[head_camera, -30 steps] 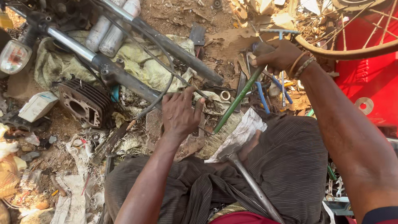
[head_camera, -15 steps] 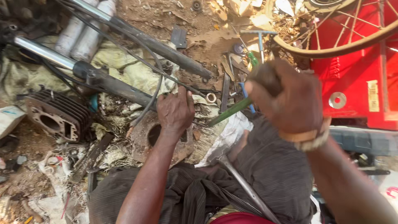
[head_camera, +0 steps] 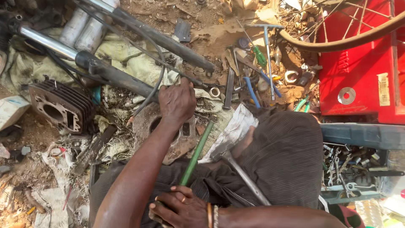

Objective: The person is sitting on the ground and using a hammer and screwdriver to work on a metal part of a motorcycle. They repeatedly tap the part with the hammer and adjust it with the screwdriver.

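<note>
Green rod (head_camera: 196, 154) ran slantwise from lower centre up toward the rusty round metal part (head_camera: 179, 139) on the ground, its upper end meeting that part's right edge. Right hand (head_camera: 181, 209), low in frame, had its grip closed round the rod's lower end, fingers wrapped fully over it. Left hand (head_camera: 177, 103) lay on top of the rusty part, fingers curled downward; whether that grip actually clamped anything or only pressed down could not be told, the fingertips being hidden.

Just right of the rod, a hammer (head_camera: 236, 169) rested on the dark trousers (head_camera: 282, 156), its head beside a crumpled pale rag (head_camera: 234, 131). Left of the part sat a finned engine cylinder (head_camera: 61, 107). Above it, a chromed fork tube (head_camera: 84, 59) lay across dirty cloth. Upper right: scattered hand tools on dirt, including a T-handle wrench (head_camera: 268, 50), near a red box (head_camera: 358, 67) crossed by a wheel rim (head_camera: 337, 42). A tray of spanners (head_camera: 350, 169) stood at far right.
</note>
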